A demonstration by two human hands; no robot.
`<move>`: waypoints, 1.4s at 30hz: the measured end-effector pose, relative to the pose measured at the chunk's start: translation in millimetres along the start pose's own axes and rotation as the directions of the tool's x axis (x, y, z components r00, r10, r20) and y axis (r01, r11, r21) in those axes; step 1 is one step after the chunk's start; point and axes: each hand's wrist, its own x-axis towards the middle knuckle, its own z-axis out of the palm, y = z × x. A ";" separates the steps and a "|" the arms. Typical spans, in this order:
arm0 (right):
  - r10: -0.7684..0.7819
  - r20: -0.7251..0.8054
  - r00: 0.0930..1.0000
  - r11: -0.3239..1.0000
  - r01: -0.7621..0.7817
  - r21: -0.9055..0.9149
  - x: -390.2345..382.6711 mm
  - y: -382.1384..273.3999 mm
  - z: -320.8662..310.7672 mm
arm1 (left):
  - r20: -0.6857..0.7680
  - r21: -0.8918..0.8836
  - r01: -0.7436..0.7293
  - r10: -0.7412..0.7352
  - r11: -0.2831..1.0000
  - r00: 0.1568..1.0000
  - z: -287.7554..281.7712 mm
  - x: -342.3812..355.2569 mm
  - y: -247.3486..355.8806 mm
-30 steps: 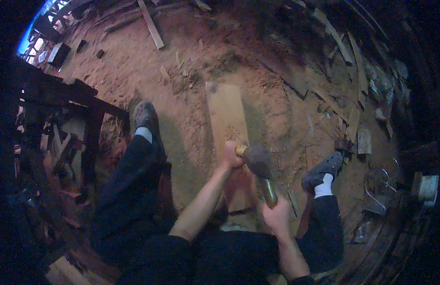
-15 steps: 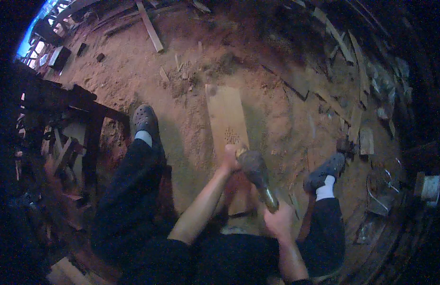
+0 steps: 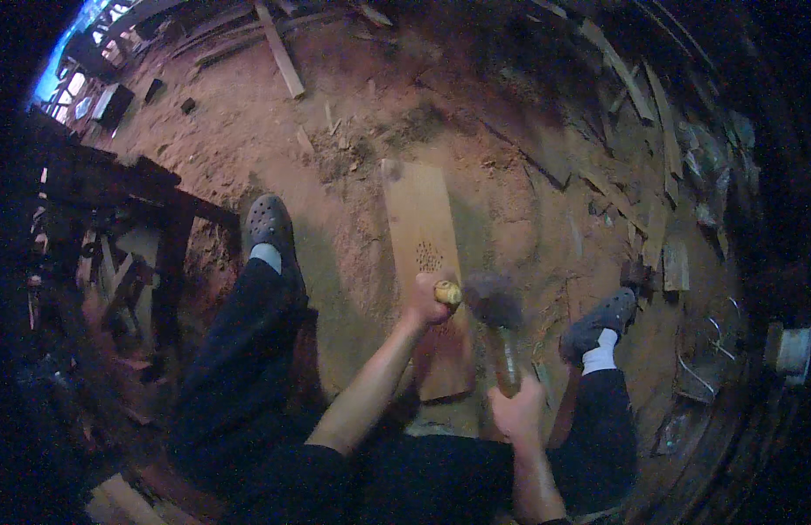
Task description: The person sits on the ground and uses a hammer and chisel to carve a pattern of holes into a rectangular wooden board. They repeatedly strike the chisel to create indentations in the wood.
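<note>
A pale wooden board lies lengthwise on the dirt between my outstretched legs, with a cluster of small dark holes or specks near its middle. My left hand is closed around an upright tool with a rounded yellow top; its lower part is hidden by the hand and board view. Just to its right is the dark, motion-blurred head of a hammer, apart from that yellow top. My right hand grips the hammer's long handle lower down.
Dark timber framing stands at the left. Loose planks and scrap wood lie behind and right. A bent wire object and a white cylindrical object are at the right. My clog-shod feet flank the board.
The hammer head has moved right, off the yellow top, which now shows fully. Both hands sit slightly lower in the picture, still holding their tools.
</note>
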 end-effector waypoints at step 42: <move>-0.025 0.185 0.982 0.989 -0.003 0.151 15.8 123.7 53.3 | 0.031 0.070 0.078 -0.080 0.994 0.996 4.5 -0.1 6.2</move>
